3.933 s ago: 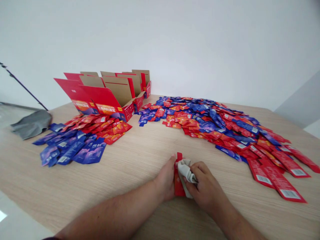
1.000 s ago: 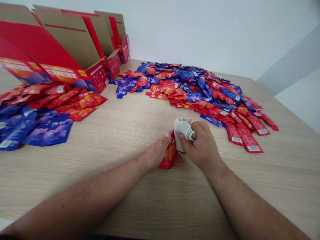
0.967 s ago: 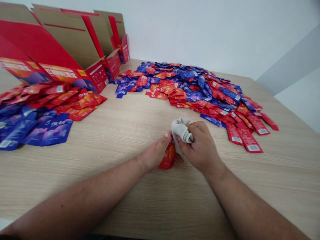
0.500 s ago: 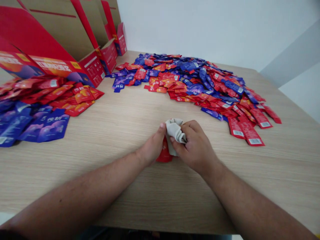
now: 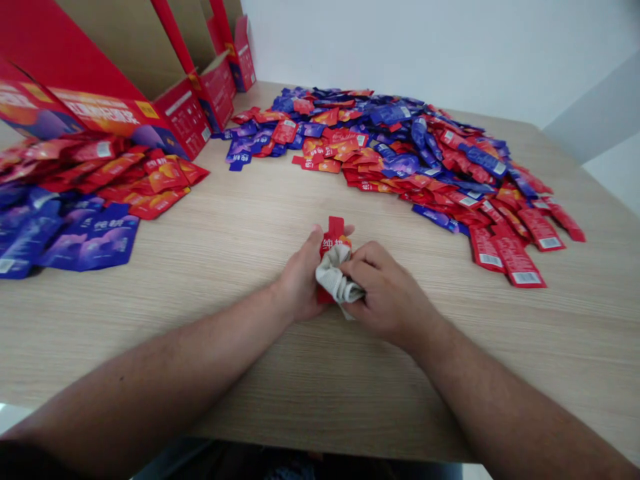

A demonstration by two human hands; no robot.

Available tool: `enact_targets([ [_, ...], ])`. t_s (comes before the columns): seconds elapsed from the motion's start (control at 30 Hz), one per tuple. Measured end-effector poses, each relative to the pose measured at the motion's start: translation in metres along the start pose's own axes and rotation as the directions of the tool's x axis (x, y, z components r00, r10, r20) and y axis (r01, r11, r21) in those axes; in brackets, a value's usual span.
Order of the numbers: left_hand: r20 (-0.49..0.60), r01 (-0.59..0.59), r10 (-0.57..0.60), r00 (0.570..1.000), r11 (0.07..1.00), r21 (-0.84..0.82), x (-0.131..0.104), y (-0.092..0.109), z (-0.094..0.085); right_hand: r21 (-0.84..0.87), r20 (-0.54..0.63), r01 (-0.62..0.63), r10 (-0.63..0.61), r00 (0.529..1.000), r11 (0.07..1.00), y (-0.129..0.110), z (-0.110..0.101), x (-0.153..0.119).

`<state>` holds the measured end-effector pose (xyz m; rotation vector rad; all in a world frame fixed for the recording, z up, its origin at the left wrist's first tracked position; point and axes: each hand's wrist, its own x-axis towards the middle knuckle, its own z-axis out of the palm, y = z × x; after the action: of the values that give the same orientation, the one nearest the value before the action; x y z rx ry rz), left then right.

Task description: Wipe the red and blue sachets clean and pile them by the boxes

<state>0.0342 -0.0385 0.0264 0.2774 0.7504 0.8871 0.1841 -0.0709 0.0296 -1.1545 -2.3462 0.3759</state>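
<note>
My left hand [image 5: 301, 277] is closed around a red pouch [image 5: 333, 228] with white lettering, its narrow tab pointing away from me. Bunched in my right hand [image 5: 383, 290] is a pale grey cloth [image 5: 334, 275], pressed against the pouch's front. The cloth hides most of the pouch's middle, and its lower red edge shows beneath. Both hands are low over the middle of the wooden table [image 5: 240, 247].
A wide heap of red and blue pouches [image 5: 395, 163] curves across the back and right. At left lie stacked red pouches [image 5: 113, 170] and blue pouches [image 5: 95, 233]. Behind them stand open red cardboard boxes [image 5: 185, 120] near a white wall [image 5: 425, 47].
The cloth has slid down the pouch towards me, baring its tab and lettering. My left fingers now show behind the pouch. The camera view has shifted slightly.
</note>
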Motion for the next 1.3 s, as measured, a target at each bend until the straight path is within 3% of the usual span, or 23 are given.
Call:
enact_targets([
  [0.13,0.097,0.115,-0.126,0.987,0.987,0.110,0.001,-0.012,-0.004,-0.094,-0.312,-0.121,0.086,0.946,0.988,0.021,-0.004,0.006],
  [0.23,0.109,0.146,-0.165,0.980,0.976,0.160,0.002,-0.015,-0.006,-0.093,-0.371,-0.166,0.120,0.921,0.982,0.025,-0.006,0.007],
  [0.3,0.077,0.119,-0.130,0.989,0.984,0.134,0.001,-0.014,-0.005,-0.089,-0.314,-0.150,0.115,0.942,0.985,0.018,-0.006,0.006],
  [0.43,0.005,0.082,-0.083,0.997,0.996,0.018,0.000,-0.007,-0.003,-0.094,-0.044,-0.077,0.073,0.996,0.993,-0.008,-0.004,0.000],
  [0.6,-0.082,0.058,-0.057,0.995,0.998,0.011,0.000,0.002,-0.006,-0.004,0.132,-0.073,0.073,0.989,0.997,-0.021,-0.002,-0.003],
  [0.7,-0.050,0.071,-0.071,0.996,0.997,0.011,0.001,0.002,-0.006,0.024,0.171,-0.025,0.021,0.985,0.999,-0.015,-0.004,-0.002],
  [0.77,0.003,0.090,-0.090,0.996,0.996,-0.019,0.001,-0.001,-0.006,-0.003,0.112,-0.002,0.002,0.994,1.000,-0.007,-0.006,0.000],
  [0.87,0.085,0.141,-0.141,0.986,0.990,0.008,0.001,-0.008,-0.004,-0.086,-0.092,-0.044,0.036,0.995,0.995,0.010,-0.007,0.003],
  [1.03,0.048,0.234,-0.255,0.966,0.937,0.258,-0.004,-0.004,-0.005,-0.133,-0.369,-0.249,0.186,0.910,0.959,0.043,-0.011,0.010],
  [1.2,0.160,0.263,-0.275,0.948,0.960,0.093,-0.006,0.009,-0.013,0.013,-0.390,-0.397,0.370,0.843,0.918,0.050,-0.018,0.013],
  [1.3,0.117,0.255,-0.262,0.958,0.964,0.072,-0.004,0.010,-0.014,0.089,-0.375,-0.455,0.453,0.809,0.886,0.046,-0.018,0.013],
])
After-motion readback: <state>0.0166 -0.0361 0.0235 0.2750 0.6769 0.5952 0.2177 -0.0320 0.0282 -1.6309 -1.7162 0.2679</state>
